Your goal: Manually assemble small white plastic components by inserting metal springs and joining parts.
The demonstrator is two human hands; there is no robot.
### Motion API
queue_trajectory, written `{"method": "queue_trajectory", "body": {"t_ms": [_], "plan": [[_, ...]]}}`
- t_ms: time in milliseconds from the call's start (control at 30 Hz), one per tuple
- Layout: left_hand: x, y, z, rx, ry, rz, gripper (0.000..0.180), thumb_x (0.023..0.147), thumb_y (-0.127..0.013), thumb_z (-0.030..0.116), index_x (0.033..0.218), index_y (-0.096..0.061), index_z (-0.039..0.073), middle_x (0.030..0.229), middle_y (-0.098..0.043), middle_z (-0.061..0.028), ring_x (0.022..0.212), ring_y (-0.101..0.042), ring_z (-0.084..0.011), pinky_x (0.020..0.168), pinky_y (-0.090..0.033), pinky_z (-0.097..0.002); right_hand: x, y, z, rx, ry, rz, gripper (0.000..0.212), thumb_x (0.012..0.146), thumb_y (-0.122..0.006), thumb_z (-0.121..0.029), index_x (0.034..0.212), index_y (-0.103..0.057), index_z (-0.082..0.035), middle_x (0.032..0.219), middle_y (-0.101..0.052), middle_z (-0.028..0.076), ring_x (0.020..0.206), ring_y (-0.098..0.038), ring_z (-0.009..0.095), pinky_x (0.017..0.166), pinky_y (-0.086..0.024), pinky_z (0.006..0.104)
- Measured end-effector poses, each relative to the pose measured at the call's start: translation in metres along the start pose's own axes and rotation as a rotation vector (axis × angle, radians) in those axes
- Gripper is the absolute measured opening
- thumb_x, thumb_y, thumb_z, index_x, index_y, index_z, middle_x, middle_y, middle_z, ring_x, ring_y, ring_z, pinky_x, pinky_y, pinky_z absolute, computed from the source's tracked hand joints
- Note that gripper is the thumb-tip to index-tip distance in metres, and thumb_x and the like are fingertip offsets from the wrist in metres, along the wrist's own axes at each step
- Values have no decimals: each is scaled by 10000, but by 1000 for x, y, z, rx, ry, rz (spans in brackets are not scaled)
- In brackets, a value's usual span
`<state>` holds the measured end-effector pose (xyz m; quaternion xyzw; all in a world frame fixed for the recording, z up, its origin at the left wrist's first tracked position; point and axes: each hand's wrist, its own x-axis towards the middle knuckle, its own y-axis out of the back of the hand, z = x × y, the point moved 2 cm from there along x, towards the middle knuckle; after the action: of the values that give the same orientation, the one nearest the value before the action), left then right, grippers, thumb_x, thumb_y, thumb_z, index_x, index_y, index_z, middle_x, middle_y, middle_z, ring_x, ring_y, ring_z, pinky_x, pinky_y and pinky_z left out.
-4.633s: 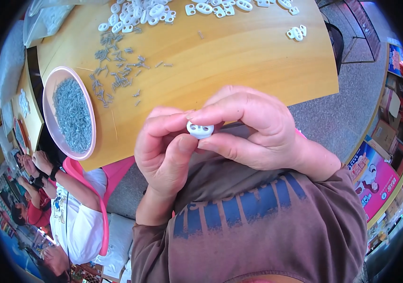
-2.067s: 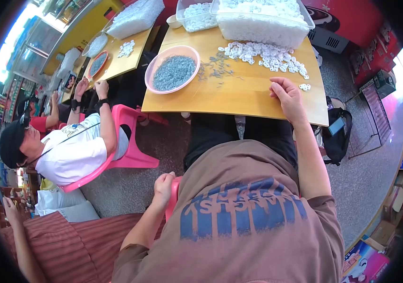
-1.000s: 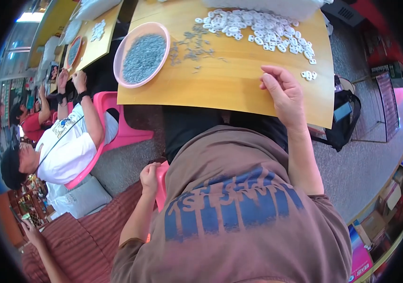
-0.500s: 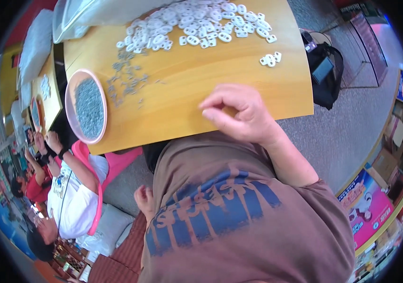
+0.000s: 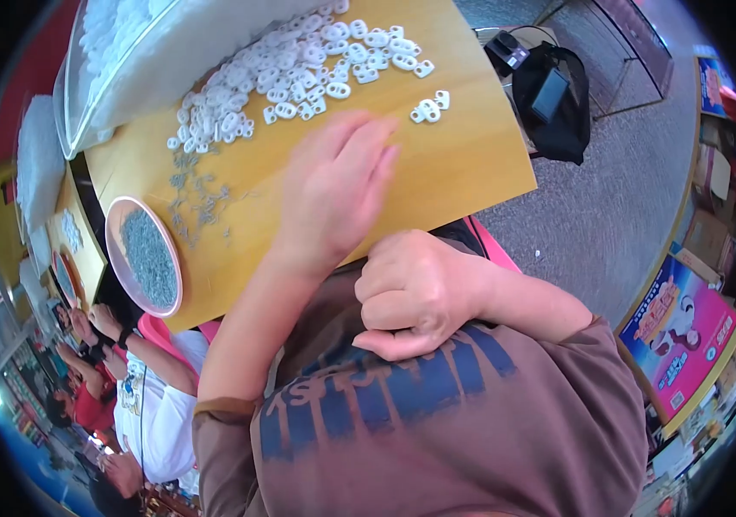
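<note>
Near smooth plastic ovals (image 5: 338, 90), left hand (image 5: 335, 183) is blurred, grip unreadable, right hand (image 5: 411, 297) fisted.

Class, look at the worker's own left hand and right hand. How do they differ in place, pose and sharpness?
Place: the left hand is out over the table, near the white pieces, while the right hand is close to the brown shirt.
Pose: the left hand's fingers point away from the body; the right hand's are curled in.
Sharpness: the left hand is blurred, the right hand clearer.
Shared: both are bare.
</note>
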<state>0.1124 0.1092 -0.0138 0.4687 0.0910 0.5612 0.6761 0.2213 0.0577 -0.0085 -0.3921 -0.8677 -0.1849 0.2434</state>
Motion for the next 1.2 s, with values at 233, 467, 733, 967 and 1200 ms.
{"method": "queue_trajectory", "body": {"t_ms": [233, 467, 733, 967, 1200], "plan": [[31, -41, 4, -26, 39, -193, 235, 730, -593, 97, 948, -549, 20, 843, -514, -119, 740, -526, -279, 636, -428, -341, -20, 17, 3, -165, -66, 105, 216, 597, -670, -64, 534, -464, -76, 506, -420, 35, 438, -439, 213, 419, -330, 314], [21, -33, -5, -50, 41, -213, 226, 737, -601, 97, 941, -559, 7, 847, -522, -122, 745, -527, -271, 643, -431, -330, -14, 42, 9, -272, -39, 172, 130, 617, -663, -64, 597, -535, -68, 531, -495, 31, 455, -489, 195, 432, -354, 304], [7, -27, -13, -79, 84, -115, 174, 737, -601, 44, 899, -546, 12, 819, -527, -117, 702, -527, -253, 605, -437, -317, -18, 61, 12, -297, -275, 340, 64, 690, -613, -26, 654, -561, -16, 587, -550, 72, 508, -522, 190, 477, -389, 279], [-3, -18, -13, -205, 274, -111, 146, 773, -582, 9, 907, -527, 15, 789, -532, -47, 666, -511, -110, 557, -419, -227, -26, 54, 18, -121, -598, 581, 112, 811, -539, -5, 919, -541, 22, 830, -544, 40, 739, -510, 81, 644, -403, 199], [-21, 16, 13, -887, 688, -29, 163, 781, -588, 13, 925, -513, -1, 837, -528, -28, 722, -507, -64, 629, -421, -186, 5, 41, 13, 493, -703, 504, 222, 838, -521, -28, 1052, -489, 16, 941, -554, 56, 849, -533, 92, 753, -438, 217]]}}
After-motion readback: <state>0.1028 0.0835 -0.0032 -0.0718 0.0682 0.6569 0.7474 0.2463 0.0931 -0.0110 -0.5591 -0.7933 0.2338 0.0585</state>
